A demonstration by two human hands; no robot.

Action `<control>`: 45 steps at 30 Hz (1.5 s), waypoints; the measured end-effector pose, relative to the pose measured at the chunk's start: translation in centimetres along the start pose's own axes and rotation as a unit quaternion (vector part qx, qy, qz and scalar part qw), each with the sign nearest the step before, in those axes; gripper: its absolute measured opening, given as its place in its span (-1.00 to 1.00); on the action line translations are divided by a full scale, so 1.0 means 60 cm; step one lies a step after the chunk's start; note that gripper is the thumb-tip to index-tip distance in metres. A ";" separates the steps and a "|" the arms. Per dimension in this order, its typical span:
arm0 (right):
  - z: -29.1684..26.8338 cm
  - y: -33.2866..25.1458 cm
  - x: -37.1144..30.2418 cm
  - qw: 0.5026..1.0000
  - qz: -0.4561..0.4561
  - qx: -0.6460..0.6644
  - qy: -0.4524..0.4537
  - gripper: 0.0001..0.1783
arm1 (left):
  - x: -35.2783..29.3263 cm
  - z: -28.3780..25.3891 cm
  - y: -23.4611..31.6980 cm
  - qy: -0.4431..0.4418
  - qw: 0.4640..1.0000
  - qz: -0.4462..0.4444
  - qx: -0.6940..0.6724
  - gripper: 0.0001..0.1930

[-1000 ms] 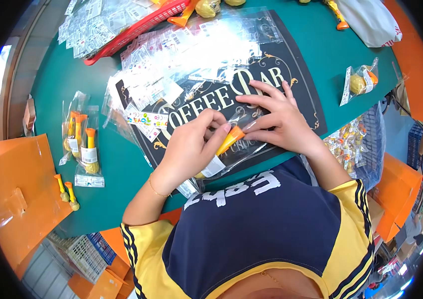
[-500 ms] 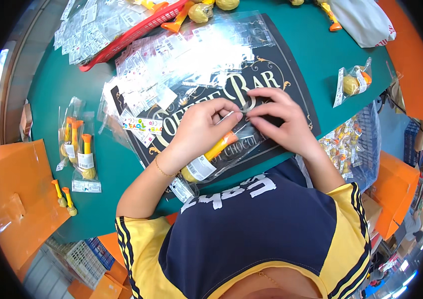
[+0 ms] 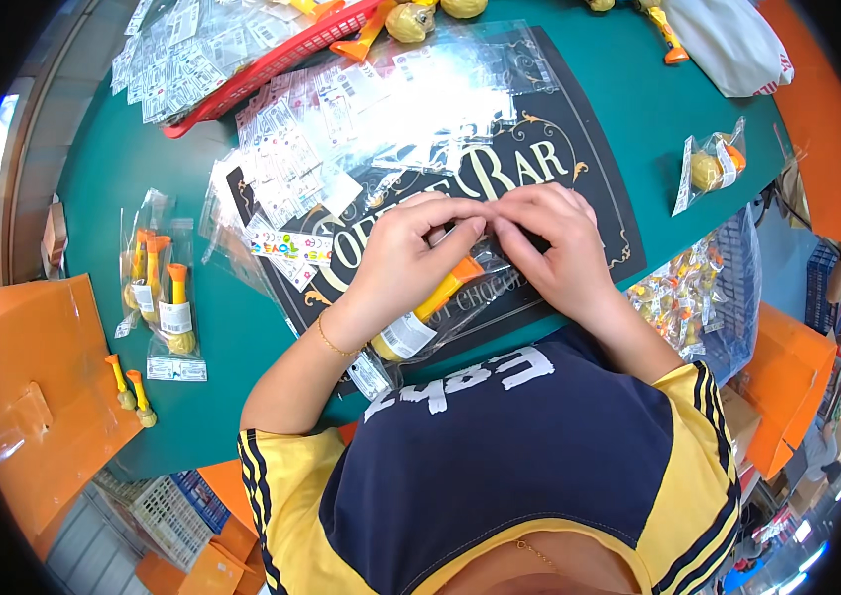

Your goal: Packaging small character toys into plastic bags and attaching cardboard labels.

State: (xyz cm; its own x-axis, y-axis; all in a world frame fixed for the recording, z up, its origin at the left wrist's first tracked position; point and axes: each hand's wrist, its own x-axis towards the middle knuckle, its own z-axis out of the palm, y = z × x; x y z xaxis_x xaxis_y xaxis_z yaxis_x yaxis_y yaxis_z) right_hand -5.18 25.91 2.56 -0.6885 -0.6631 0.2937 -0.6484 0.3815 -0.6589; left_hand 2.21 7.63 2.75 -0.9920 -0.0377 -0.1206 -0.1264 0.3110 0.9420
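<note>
step: seemingly closing the bag (image 3: pixel 452 309) round the toy (image 3: pixel 443 292), frame centre | fingers: left hand (image 3: pixel 402 250) and right hand (image 3: pixel 561 248) meet tip to tip at its upper end, clamped on film or not, cannot tell | next: calls for pinching film | room: worktop (image 3: pixel 623 109) shows right of mat (image 3: pixel 564 124), edge slanting lower right

Packing workshop, apparently: green worktable (image 3: pixel 217 416), bagged toys (image 3: pixel 406 338), orange boxes (image 3: pixel 789 392), plastic crates (image 3: pixel 174 518).

Behind the held toy (image 3: pixel 448 290), pouches (image 3: pixel 286 159) lie on the mat (image 3: pixel 618 223) on the surface (image 3: pixel 93 213), with a basket (image 3: pixel 277 71) behind left, bagged toys (image 3: pixel 176 315) at left, another bagged toy (image 3: pixel 706 171) right and a sack (image 3: pixel 728 45) behind right.
</note>
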 end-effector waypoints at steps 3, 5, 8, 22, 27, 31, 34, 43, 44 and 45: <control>0.003 -0.012 0.004 0.991 0.069 0.070 0.088 -0.82 | 0.000 0.007 -0.007 0.028 1.000 0.010 -0.011 -0.83; -0.004 -0.009 0.002 0.994 0.033 0.053 0.088 -0.82 | 0.000 0.009 -0.009 0.049 0.998 0.014 -0.027 -0.83; -0.001 -0.008 0.001 0.996 -0.022 0.011 0.082 -0.81 | -0.001 0.008 -0.008 0.046 0.998 0.003 -0.035 -0.83; -0.055 0.027 0.011 0.989 0.109 0.020 0.094 -0.92 | -0.004 0.006 -0.001 0.086 0.996 0.004 -0.013 -0.91; -0.176 0.046 -0.044 0.979 0.174 0.063 -0.082 -0.94 | -0.005 0.007 -0.005 0.091 0.968 -0.055 -0.226 -0.87; -0.272 0.076 -0.094 0.912 0.248 -0.068 -0.318 -0.87 | -0.005 0.003 -0.007 0.106 0.968 -0.058 -0.222 -0.86; -0.275 0.118 -0.145 0.793 0.292 -0.290 -0.450 -0.80 | 0.003 0.000 -0.003 0.098 0.961 -0.067 -0.249 -0.86; -0.199 0.053 -0.069 0.934 0.080 0.078 -0.340 -0.83 | 0.001 -0.010 0.005 0.024 0.963 -0.119 -0.240 -0.65; -0.194 0.042 -0.057 0.934 0.079 0.077 -0.339 -0.83 | 0.002 -0.011 0.007 0.014 0.966 -0.130 -0.223 -0.65; -0.186 0.029 -0.044 0.923 0.174 0.141 -0.312 -0.83 | 0.002 -0.011 0.008 0.015 0.966 -0.129 -0.222 -0.65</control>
State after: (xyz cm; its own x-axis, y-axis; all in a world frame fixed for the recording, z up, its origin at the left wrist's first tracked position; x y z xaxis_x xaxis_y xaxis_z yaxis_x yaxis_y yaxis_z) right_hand -8.09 35.51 8.35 -0.4607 -0.8078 -0.3679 -0.2520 0.5164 -0.8184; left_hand 2.00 7.14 3.39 -0.9263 -0.0882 -0.3663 -0.3510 -0.1511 0.9241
